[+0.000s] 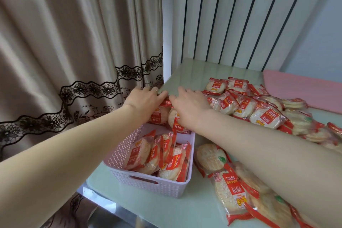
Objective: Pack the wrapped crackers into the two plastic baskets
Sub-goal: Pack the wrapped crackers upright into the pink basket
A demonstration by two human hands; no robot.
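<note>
Curtain (70, 46) fabric with a dark lace band is hanging at the far left, beside the pale green counter (185, 213). Just right of it, the left hand (143, 101) is being stretched over the far end of a lilac plastic basket (148, 185); whether its fingers are gripping the packets beneath cannot be told. Wrapped crackers (157, 155) in red-and-clear packets are being kept upright inside the basket, and a few more (162, 114) are being pressed under both hands at its far end. The right hand (190, 105) is being laid beside the left, its fingers curled down onto those packets. Further right, a loose pile of crackers (259, 109) is lying on the counter, with more packets (231, 189) under the right forearm. A pink cloth (303, 89) is lying at the far right.
</note>
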